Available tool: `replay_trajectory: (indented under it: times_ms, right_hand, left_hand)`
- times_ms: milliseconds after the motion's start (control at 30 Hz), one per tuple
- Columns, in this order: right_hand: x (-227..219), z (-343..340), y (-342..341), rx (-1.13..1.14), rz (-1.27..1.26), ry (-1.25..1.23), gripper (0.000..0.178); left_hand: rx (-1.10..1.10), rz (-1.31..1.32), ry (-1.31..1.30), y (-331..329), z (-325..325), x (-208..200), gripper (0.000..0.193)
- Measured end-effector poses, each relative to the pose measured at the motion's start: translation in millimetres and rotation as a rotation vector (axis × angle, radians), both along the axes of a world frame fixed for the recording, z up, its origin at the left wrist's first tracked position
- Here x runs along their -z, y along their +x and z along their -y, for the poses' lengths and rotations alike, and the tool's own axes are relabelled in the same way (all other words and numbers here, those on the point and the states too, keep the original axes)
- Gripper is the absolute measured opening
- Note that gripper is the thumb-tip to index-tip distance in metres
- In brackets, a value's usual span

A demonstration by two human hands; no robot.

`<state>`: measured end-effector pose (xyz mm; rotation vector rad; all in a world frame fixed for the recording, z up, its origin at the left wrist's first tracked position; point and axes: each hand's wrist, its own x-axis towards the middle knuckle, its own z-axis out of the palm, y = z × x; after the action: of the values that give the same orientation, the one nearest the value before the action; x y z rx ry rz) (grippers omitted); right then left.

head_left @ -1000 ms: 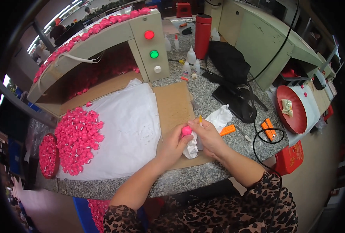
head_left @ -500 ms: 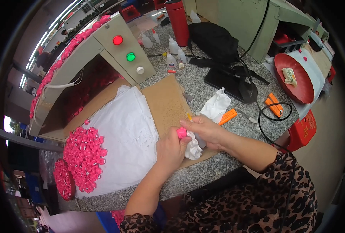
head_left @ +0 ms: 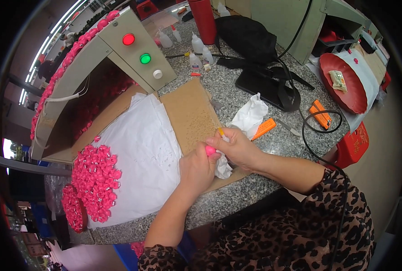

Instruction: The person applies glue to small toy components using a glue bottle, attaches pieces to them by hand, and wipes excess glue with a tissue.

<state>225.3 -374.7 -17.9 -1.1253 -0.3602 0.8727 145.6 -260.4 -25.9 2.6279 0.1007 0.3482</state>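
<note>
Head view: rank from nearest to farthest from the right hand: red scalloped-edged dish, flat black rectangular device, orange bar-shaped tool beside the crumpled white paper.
From the right hand:
1. Orange bar-shaped tool, just beyond the hand, slightly right.
2. Flat black rectangular device, farther away, beyond the crumpled white paper.
3. Red scalloped-edged dish, far right.

Speckled grey stone bench [head_left: 280,147], bare left hand [head_left: 195,168] gripping a small round pink piece [head_left: 210,151], bare right hand [head_left: 238,148] close beside, holding a yellow-tipped object [head_left: 221,131]
</note>
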Motion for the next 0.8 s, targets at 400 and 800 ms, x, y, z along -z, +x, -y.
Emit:
replay_trajectory:
  times_ms: [400, 800]
  right_hand:
    - [-3.5, 7.3, -8.7, 0.077, 0.09, -0.031, 0.021]
    - [-0.3, 9.9, -23.0, 0.18, 0.182, 0.069, 0.022]
  left_hand:
    - [0.125, -0.041, -0.276, 2.4, -11.2, -5.5, 0.029]
    - [0.273, 0.077, -0.973, 1.8, -19.7, 0.8, 0.026]
